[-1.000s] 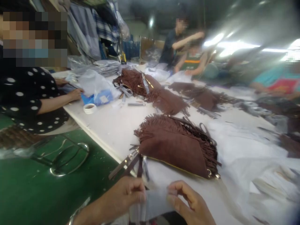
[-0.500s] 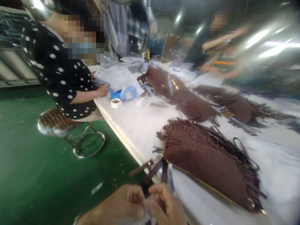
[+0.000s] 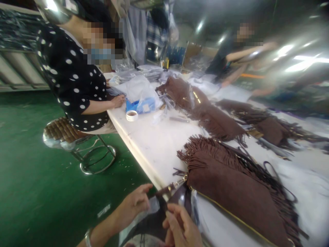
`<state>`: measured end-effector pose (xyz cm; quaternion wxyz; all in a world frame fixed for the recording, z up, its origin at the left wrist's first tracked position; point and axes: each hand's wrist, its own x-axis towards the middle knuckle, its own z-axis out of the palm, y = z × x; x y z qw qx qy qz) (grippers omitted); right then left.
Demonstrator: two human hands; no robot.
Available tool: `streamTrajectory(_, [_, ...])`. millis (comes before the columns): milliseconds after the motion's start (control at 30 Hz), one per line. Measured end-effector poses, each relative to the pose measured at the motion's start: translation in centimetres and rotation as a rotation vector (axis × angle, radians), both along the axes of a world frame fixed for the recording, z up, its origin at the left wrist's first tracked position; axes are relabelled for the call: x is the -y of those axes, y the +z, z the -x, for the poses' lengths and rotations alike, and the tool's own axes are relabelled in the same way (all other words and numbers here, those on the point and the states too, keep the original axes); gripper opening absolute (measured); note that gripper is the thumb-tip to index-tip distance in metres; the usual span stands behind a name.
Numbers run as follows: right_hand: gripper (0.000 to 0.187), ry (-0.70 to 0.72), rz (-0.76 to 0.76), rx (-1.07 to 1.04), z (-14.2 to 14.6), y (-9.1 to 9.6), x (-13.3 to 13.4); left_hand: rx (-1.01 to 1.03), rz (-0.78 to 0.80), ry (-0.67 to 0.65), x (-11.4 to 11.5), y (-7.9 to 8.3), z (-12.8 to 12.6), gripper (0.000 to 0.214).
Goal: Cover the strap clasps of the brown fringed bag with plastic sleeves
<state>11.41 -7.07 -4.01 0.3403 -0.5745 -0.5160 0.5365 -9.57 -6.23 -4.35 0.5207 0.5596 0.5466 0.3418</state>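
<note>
A brown fringed suede bag (image 3: 231,185) lies on the white table (image 3: 154,144) in front of me, its strap ends (image 3: 171,188) hanging over the near edge. My left hand (image 3: 133,206) pinches a thin clear plastic wrap at the strap. My right hand (image 3: 181,226) is closed beside it, fingers curled on the dark strap and wrap at the bottom edge of the view.
More brown fringed bags (image 3: 205,113) lie in a row along the table. A person in a black polka-dot top (image 3: 74,82) sits on a stool (image 3: 64,132) at the left, near a tape roll (image 3: 132,115) and plastic bags (image 3: 140,92). Other people work at the far side. The floor (image 3: 38,192) is green.
The view has swung left and down. My hands moved from a folded clear wrap near my body up to the bag's strap ends, and my left hand now pinches there.
</note>
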Motion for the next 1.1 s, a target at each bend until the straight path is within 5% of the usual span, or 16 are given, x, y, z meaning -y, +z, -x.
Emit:
streamTrajectory(133, [0.056, 0.017, 0.003, 0.066, 0.1, 0.3, -0.3, 0.24, 0.035, -0.095, -0.3, -1.3, -0.5, 0.03])
streamTrajectory(333, [0.062, 0.056, 0.086, 0.083, 0.6, 0.8, -1.1, 0.255, 0.002, -0.096, 0.7, -0.2, 0.1, 0.034])
streamTrajectory(633, [0.044, -0.015, 0.223, -0.284, 3.2, 1.8, -1.9, 0.423, 0.004, -0.111, 1.6, 1.9, -0.1, 0.035])
streamTrajectory(900, [0.045, -0.178, 0.234, -0.506, 3.6, 2.1, -2.3, 0.307, 0.045, 0.045, 3.2, 3.1, 3.4, 0.027])
streamTrajectory(1100, [0.045, -0.205, 0.329, -0.68, 3.9, 2.9, -2.4, 0.24, 0.107, 0.091, 3.8, 3.0, 3.4, 0.024])
